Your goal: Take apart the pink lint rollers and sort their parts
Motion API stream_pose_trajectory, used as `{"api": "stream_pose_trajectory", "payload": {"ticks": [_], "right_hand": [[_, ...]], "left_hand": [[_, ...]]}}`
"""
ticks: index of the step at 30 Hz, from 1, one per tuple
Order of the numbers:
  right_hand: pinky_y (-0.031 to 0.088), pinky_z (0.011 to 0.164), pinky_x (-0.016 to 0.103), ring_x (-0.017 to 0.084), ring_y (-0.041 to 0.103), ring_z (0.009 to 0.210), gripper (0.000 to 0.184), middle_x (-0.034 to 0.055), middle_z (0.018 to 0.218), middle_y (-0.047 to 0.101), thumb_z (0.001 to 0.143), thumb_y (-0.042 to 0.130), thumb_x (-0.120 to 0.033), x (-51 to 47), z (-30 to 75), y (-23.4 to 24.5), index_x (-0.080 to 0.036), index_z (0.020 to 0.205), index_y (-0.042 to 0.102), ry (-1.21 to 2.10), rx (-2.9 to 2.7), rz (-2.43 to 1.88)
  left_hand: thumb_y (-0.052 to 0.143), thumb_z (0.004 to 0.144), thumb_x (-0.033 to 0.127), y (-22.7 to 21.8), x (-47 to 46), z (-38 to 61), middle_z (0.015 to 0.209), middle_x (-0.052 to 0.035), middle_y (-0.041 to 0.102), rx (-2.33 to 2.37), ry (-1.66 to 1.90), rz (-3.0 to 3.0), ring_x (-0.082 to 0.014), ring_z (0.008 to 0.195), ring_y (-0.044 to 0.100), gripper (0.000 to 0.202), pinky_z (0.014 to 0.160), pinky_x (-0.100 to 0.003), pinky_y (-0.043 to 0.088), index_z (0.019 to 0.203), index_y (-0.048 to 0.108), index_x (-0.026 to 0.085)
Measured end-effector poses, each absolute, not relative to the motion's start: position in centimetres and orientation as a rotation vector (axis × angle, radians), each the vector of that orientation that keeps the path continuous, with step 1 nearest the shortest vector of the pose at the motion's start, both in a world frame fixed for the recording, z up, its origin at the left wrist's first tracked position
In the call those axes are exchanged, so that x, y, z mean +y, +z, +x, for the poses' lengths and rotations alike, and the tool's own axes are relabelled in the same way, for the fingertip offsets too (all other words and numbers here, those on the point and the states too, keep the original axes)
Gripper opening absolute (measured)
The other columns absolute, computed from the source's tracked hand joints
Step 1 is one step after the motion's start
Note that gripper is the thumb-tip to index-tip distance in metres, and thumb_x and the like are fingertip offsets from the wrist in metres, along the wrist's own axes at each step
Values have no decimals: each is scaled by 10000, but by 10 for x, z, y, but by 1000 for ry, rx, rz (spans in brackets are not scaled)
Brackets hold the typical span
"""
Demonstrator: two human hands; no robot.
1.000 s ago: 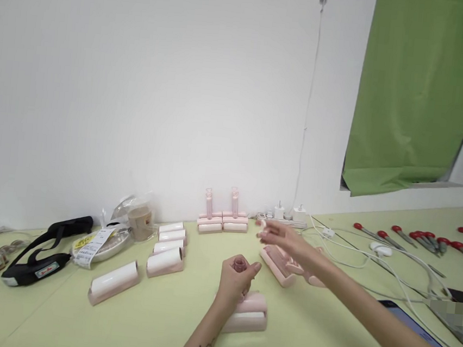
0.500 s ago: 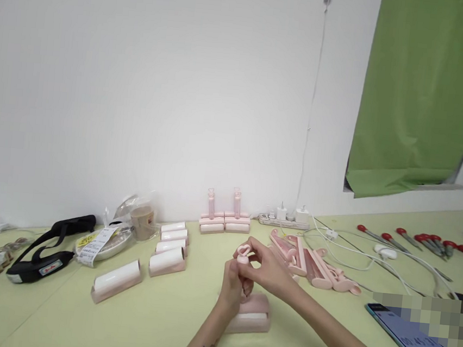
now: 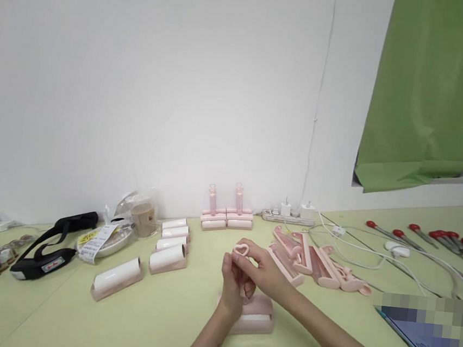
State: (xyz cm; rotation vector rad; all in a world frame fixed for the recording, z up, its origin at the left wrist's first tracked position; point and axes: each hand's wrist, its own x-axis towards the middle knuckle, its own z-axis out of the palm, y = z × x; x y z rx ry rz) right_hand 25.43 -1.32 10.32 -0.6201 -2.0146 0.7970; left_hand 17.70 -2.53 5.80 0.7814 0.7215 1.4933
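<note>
Both my hands are together over a pink lint roller [image 3: 258, 308] lying on the table, its white roll partly showing under the pink cover. My left hand [image 3: 230, 289] is closed around the upright handle, which is mostly hidden by the fingers. With thumb and fingertips, my right hand [image 3: 264, 268] pinches the pink heart-shaped loop [image 3: 242, 245] at the handle's top. To the right of the hands lies a pile of loose pink handle parts [image 3: 304, 261]. Several white sticky rolls in pink covers [image 3: 168, 257] lie to the left, one of them [image 3: 117, 278] set apart.
Two pink lint rollers [image 3: 239, 218] with raised handles stand against the wall. A power strip [image 3: 288, 218] with white cables is at the back. Red-headed tools [image 3: 413, 237] and a phone [image 3: 420, 341] are right; a black strap [image 3: 42, 264], bagged cup [image 3: 142, 219] and bowl left.
The view has shifted slightly to the right. My hands keep their grip at the handle, and the heart-shaped loop is tilted a little differently between my fingers.
</note>
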Motion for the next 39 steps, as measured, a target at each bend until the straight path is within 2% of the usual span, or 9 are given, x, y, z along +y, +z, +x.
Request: {"api": "stream_pose_trajectory", "payload": {"ticks": [7, 14, 17, 20, 25, 31, 33, 36, 39], "right_hand": [[394, 546, 216, 109, 493, 606, 313, -14, 656, 457, 844, 371, -407, -13, 255, 102, -181, 665, 492, 957, -1920, -564], [387, 465, 196, 96, 496, 532, 317, -23, 607, 445, 845, 370, -426, -14, 258, 102, -180, 693, 499, 1064, -1895, -540], [412, 514, 200, 100, 513, 601, 305, -8, 684, 459, 858, 359, -396, -15, 258, 98, -179, 691, 492, 1015, -1900, -559], [433, 639, 235, 127, 520, 748, 307, 19, 793, 477, 865, 359, -364, -14, 259, 98, -176, 672, 506, 916, -1966, -566], [394, 780, 287, 160, 486, 887, 323, 48, 911, 493, 863, 367, -335, -13, 263, 102, -170, 635, 524, 735, -2050, -567], [409, 523, 203, 111, 511, 624, 247, -5, 699, 503, 800, 460, -398, 2, 268, 118, -164, 772, 535, 1127, -2209, -606], [398, 503, 198, 104, 501, 588, 258, -12, 671, 505, 770, 501, -405, 11, 266, 124, -153, 748, 551, 1203, -2280, -555], [419, 577, 225, 119, 511, 640, 249, 6, 725, 537, 744, 534, -389, 18, 262, 131, -146, 745, 587, 1181, -2351, -522], [421, 744, 276, 164, 517, 856, 278, 33, 917, 558, 760, 506, -310, 16, 258, 133, -196, 1009, 559, 1171, -2357, -544]], "left_hand": [[397, 590, 734, 54, -26, 178, 250, 82, 274, 667, 1522, 806, -36, 219, 196, 571, 256, -144, 123, 557, 469, 168], [396, 593, 732, 52, -25, 180, 235, 74, 258, 676, 1547, 817, -36, 214, 198, 579, 255, -150, 114, 479, 434, 166], [418, 583, 723, 53, -27, 178, 238, 70, 264, 642, 1542, 800, -34, 219, 208, 570, 258, -149, 127, 454, 420, 168], [450, 544, 729, 54, -28, 178, 243, 71, 271, 662, 1539, 790, -30, 226, 216, 571, 263, -144, 138, 453, 421, 166], [438, 503, 761, 57, -28, 178, 243, 83, 254, 701, 1520, 754, -20, 221, 191, 600, 261, -141, 125, 472, 439, 162], [417, 519, 769, 59, -29, 178, 276, 75, 312, 707, 1554, 793, -22, 228, 201, 627, 253, -138, 134, 554, 515, 151], [403, 517, 778, 59, -30, 177, 282, 68, 311, 701, 1542, 782, -17, 230, 206, 639, 256, -139, 142, 495, 494, 146], [383, 506, 795, 61, -30, 177, 269, 61, 287, 697, 1509, 750, -17, 229, 209, 667, 259, -145, 137, 440, 475, 138], [410, 512, 779, 62, -31, 178, 306, 49, 380, 667, 1552, 697, -25, 235, 224, 663, 266, -147, 140, 610, 546, 137]]}}
